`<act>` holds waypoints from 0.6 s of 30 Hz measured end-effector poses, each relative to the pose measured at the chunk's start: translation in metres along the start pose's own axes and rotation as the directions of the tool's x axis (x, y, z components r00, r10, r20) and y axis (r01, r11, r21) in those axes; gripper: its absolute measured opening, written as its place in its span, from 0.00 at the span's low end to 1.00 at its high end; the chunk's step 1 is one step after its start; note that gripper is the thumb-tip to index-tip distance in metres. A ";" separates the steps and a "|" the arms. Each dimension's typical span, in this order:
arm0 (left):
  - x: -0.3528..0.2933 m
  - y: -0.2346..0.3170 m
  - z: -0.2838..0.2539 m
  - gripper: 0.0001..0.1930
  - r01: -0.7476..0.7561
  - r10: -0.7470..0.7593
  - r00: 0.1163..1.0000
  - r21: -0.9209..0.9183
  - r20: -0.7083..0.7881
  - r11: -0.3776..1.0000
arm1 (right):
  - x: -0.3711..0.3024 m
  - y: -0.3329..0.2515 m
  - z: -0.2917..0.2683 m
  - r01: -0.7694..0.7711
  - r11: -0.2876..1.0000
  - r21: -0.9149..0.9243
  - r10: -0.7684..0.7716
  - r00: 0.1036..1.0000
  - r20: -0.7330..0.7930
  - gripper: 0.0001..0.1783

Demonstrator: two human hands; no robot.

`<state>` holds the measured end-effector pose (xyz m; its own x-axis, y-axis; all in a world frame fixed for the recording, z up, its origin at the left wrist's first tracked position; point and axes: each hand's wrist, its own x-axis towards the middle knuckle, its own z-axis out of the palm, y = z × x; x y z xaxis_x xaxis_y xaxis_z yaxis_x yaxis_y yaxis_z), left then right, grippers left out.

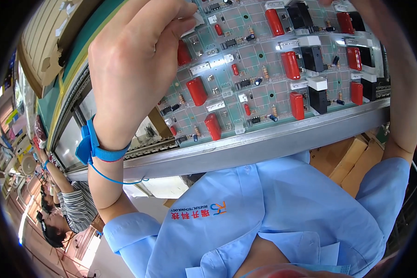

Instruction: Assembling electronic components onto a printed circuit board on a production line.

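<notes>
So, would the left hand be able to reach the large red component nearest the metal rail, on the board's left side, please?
Probably yes: the left hand is close by and nothing covers the large red component, though the fingertips are near a small white part.

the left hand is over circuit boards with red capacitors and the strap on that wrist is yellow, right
Only the colour is wrong: the head view shows a blue wrist strap. The left hand is indeed over circuit boards with red capacitors.
</notes>
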<state>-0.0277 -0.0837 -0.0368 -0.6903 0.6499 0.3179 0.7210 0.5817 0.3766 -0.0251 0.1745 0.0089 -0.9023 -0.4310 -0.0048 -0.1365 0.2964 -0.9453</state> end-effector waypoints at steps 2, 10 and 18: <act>0.003 -0.001 0.000 0.05 -0.061 0.061 0.998 -0.037 0.000 0.997 | -0.003 -0.007 0.017 -0.130 0.990 -0.051 0.121 0.981 -0.151 0.21; 0.008 0.008 -0.003 0.07 -0.212 0.217 0.976 0.116 -0.033 0.970 | -0.002 -0.017 0.019 -0.196 0.980 -0.017 0.194 0.979 -0.064 0.19; -0.024 -0.028 -0.035 0.14 0.306 -0.266 0.948 -0.723 0.174 0.619 | 0.000 -0.009 0.055 0.277 0.770 -0.575 -0.244 0.960 0.135 0.16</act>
<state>-0.0336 -0.1331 -0.0247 -0.8356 0.5471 0.0498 0.1916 0.2053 0.9597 -0.0012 0.1254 -0.0006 -0.7778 -0.6015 0.1823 -0.5901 0.5991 -0.5411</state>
